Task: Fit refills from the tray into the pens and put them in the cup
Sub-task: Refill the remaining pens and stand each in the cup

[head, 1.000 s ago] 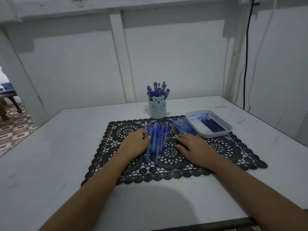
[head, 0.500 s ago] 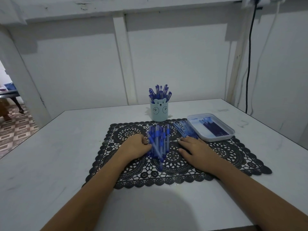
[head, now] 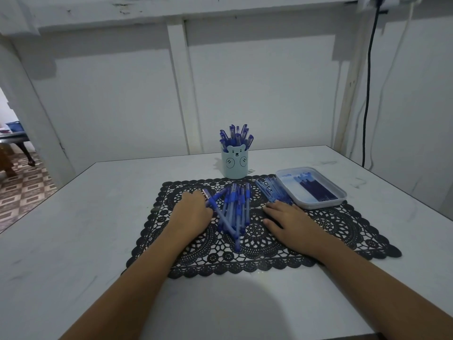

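My left hand [head: 193, 212] now pinches one pen [head: 221, 217], swung slantwise off the pile [head: 239, 204] at mid-frame; my right hand [head: 289, 220] lies flat, empty, just below the tray [head: 340, 192]. Refill next, I reckon.

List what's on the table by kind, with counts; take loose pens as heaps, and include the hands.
Cup: 1
Tray: 1
Mat: 1
Pen heaps: 2 (middle heap, right heap)
Hands: 2 (left hand, right hand)
Total: 7
Single pens lie too crowded to count.
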`<act>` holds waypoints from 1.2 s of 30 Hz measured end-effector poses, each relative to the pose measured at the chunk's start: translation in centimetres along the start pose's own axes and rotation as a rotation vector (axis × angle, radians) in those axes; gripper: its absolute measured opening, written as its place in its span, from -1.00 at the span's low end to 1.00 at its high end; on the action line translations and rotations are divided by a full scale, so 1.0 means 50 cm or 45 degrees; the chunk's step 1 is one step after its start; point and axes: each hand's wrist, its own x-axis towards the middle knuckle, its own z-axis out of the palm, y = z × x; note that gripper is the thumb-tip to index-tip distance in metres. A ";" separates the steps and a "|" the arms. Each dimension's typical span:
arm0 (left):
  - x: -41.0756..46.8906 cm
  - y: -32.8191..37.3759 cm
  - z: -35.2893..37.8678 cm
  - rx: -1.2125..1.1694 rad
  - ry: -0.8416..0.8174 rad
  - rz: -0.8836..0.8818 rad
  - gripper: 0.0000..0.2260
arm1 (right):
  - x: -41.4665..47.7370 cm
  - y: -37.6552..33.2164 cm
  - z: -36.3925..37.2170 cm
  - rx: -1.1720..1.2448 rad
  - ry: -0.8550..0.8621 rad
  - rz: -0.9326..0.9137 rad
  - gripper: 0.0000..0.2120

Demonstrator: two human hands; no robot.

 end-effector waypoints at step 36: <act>-0.026 0.021 0.010 0.193 0.106 1.003 -0.68 | -0.020 -0.043 -0.010 -0.155 0.555 -0.396 -0.70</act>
